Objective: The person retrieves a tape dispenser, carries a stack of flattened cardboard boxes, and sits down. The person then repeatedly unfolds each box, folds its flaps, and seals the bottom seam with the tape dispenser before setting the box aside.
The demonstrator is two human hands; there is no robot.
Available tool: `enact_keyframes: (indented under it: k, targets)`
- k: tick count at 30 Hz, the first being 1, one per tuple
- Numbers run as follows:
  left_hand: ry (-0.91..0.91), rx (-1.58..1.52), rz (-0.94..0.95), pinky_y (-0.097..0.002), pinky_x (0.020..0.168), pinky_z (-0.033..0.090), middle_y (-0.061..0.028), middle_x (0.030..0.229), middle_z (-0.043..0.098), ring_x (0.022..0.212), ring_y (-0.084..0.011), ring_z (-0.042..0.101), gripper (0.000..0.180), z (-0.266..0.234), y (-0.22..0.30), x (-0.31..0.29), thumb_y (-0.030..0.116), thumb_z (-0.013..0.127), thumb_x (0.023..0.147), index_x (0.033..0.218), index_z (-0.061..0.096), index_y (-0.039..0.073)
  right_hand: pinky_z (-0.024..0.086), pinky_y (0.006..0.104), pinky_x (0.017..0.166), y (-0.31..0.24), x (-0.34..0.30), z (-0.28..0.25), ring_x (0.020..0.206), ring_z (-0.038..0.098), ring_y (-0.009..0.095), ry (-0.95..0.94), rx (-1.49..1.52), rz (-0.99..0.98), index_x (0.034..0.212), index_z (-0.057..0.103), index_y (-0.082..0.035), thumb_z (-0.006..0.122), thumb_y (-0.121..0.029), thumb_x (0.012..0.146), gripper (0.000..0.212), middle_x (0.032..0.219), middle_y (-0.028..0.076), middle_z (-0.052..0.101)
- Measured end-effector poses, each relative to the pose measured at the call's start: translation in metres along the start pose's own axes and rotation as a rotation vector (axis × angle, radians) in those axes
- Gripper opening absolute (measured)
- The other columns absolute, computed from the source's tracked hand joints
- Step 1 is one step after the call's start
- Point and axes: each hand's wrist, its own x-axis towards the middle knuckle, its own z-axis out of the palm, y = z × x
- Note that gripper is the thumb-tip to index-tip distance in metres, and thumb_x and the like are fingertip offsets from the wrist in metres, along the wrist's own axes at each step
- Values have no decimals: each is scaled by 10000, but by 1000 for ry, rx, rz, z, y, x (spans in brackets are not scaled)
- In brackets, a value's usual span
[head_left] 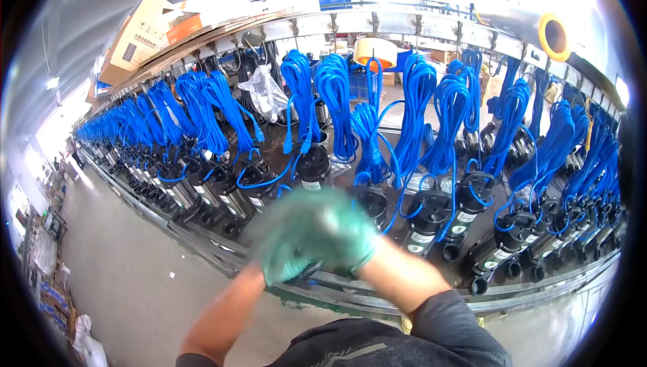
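In the head view, your left hand point(286, 249) and right hand point(344, 229), both in green gloves, come together over the front of the bench, overlapping and badly blurred. Whether your fingers are curled or spread, or grip anything between them, can't be made out. The things nearest them are the pumps: one black-topped pump point(312, 168) stands just beyond your gloves, partly hidden by them, and a second pump point(367, 202) sits right behind your right hand. Having both hands together in front of you suggests work that needs one to steady while the other moves, though the blur leaves that unproven. Around you, pumps line the bench with black outlets toward your side, probably so each can be reached from where you stand. Blue cord bundles point(300, 90) hang above them, looped and gathered, most likely to keep slack off the pumps and stop neighbouring leads from tangling. The metal rail point(364, 23) overhead seems to carry that weight. A tape roll point(376, 51) rests by the rail, perhaps for easy reach, and flat cardboard point(209, 33) lies along its left stretch.
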Motion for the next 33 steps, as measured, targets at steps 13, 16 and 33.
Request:
enact_keyframes:
  k: [13,16,33]
  targets:
    - [260,515,343,-358,1135,338,-196,1478,393,1377,-289,407,607,-2,82,231,-57,478,927,1486,257,27,452,485,931,-35,39,-245,1106,568,450,1054,-1289,258,1201,582,-36,484,-382,977,424,1144,275,627]
    - [254,680,231,-356,1140,332,-215,1483,390,1381,-306,399,643,-18,70,287,-65,508,889,1481,270,12,452,492,902,-29,33,-252,1082,566,466,1193,-1198,64,1149,603,-32,497,-363,978,388,1126,273,629]
    - [310,900,435,-394,933,489,-229,1160,615,1073,-348,619,442,-20,93,334,42,632,847,1271,513,6,384,221,542,-95,16,-197,611,478,68,985,-386,-408,970,605,-64,526,-300,1015,252,727,-1,560]
